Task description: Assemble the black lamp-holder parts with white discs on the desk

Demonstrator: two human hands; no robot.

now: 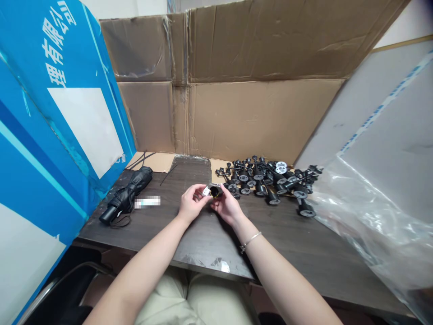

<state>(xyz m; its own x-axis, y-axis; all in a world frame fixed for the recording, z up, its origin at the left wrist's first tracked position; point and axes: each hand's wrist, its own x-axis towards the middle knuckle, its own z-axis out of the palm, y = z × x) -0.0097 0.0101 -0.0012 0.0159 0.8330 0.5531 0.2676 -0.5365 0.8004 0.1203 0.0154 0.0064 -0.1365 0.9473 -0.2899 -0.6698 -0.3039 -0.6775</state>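
Observation:
Near the middle of the dark table (209, 239), both hands hold one black round part (215, 192) between them. My left hand (193, 203) pinches its left side, where a small white piece (206, 191) shows by the fingertips. My right hand (227, 205) has its fingers wrapped round the right side. The open end of the part faces me, with a thin yellowish line inside its rim. To the right of the hands and behind them lies a pile of black parts (260, 176) with round grey-white ends.
A folded black umbrella (126, 194) lies at the left beside a blurred white strip (147, 201). Cardboard (264, 117) stands behind the table, a blue panel (67, 135) at the left. Clear plastic sheeting (358, 216) hangs over the right side.

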